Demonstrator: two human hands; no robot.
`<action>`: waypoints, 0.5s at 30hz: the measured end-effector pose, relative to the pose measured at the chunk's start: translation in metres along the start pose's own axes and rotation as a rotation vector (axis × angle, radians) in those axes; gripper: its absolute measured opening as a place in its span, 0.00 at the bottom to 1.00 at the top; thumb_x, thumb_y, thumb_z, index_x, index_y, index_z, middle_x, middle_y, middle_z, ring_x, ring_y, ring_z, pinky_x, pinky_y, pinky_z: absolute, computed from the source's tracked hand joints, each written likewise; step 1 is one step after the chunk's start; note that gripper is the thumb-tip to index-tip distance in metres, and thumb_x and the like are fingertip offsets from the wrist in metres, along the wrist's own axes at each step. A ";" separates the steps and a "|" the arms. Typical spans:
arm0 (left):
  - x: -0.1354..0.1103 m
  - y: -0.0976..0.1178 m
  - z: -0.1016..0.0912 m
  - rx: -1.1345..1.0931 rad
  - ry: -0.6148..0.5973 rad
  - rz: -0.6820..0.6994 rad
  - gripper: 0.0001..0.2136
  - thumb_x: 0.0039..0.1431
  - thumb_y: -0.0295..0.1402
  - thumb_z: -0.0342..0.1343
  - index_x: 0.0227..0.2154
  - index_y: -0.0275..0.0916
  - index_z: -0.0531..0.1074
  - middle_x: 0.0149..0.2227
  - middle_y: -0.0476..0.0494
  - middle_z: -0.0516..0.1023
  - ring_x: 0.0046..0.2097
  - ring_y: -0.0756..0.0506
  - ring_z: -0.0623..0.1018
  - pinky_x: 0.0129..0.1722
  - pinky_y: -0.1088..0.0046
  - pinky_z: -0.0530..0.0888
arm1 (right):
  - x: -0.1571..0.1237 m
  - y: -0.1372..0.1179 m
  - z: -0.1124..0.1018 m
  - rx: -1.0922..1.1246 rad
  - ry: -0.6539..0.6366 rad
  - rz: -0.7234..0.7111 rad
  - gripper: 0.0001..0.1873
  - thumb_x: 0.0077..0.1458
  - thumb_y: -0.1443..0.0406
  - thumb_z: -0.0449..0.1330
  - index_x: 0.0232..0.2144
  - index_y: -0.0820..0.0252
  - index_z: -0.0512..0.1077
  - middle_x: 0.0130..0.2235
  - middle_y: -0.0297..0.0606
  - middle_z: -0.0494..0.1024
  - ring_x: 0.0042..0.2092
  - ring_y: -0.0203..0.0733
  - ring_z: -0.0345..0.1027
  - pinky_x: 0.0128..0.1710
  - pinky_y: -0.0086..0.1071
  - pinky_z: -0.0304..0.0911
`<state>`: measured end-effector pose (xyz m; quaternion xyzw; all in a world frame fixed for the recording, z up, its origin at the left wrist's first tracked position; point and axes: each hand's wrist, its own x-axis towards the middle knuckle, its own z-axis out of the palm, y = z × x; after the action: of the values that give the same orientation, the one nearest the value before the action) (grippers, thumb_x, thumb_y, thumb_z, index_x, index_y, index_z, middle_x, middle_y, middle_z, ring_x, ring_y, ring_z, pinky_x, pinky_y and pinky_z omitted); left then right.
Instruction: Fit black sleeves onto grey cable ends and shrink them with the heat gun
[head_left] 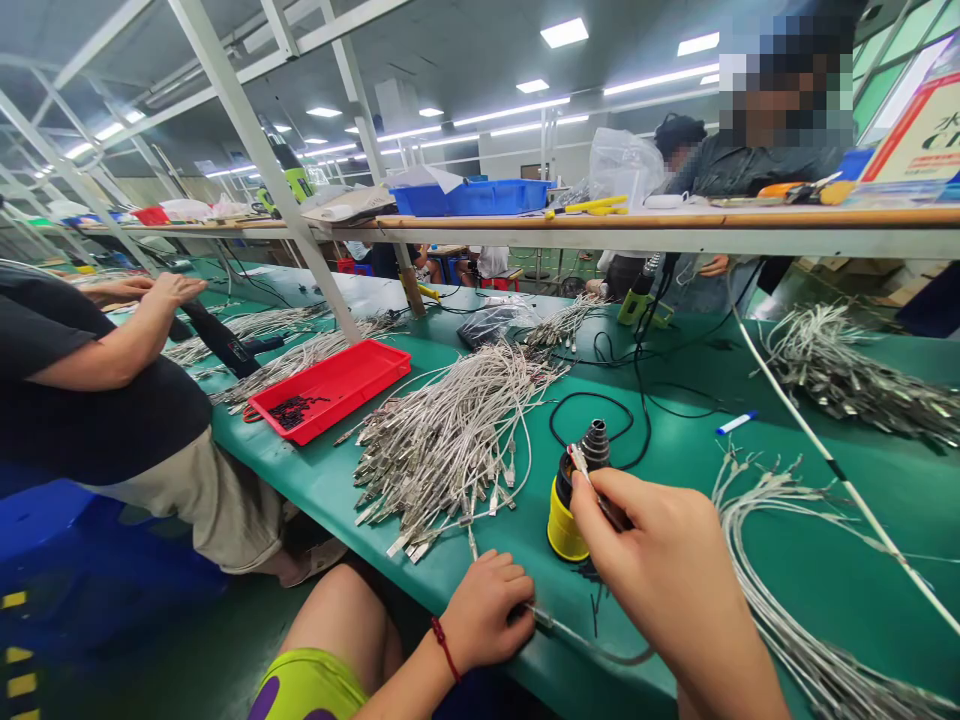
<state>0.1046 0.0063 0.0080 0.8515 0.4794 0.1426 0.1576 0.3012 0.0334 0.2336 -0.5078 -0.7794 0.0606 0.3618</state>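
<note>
1. Right hand [660, 570] is nearest me, its fingers pinched shut on a thin metal-tipped piece [579, 462] right against a yellow cylinder [566, 522] topped by a black ribbed rubber boot [595, 445]. The cylinder sits near the front edge of the green worktop [675, 440]; I can't tell whether it stands free or the piece is fixed to it.
2. Left hand [484, 610] is closed around a grey cable [589, 640] lying over that front edge.
3. If my pinch slips, the small piece could drop among the wires and be hard to find. A knock from my wrist could tip the cylinder.
4. Any sharp tug on the grey cable could snag it on the pile of metal-ended cables [442, 450] just left of the cylinder. The wire bundle [817, 640] by my right forearm crowds that side too.
5. A black cable loop [592, 402] lies behind the cylinder, with a blue marker [736, 422] off to the right.
6. Farther left are a red tray [375, 350] of small black parts and a seated co-worker [97, 380].
</note>
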 end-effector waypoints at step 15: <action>0.000 0.002 0.000 -0.005 0.012 -0.008 0.05 0.55 0.30 0.60 0.30 0.42 0.68 0.30 0.49 0.74 0.38 0.44 0.71 0.38 0.63 0.60 | 0.003 0.006 0.001 0.007 0.000 0.058 0.25 0.67 0.54 0.54 0.19 0.57 0.62 0.19 0.26 0.56 0.22 0.34 0.44 0.26 0.33 0.43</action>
<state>0.1059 0.0054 0.0086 0.8484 0.4831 0.1483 0.1575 0.3044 0.0394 0.2320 -0.5290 -0.7642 0.0738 0.3615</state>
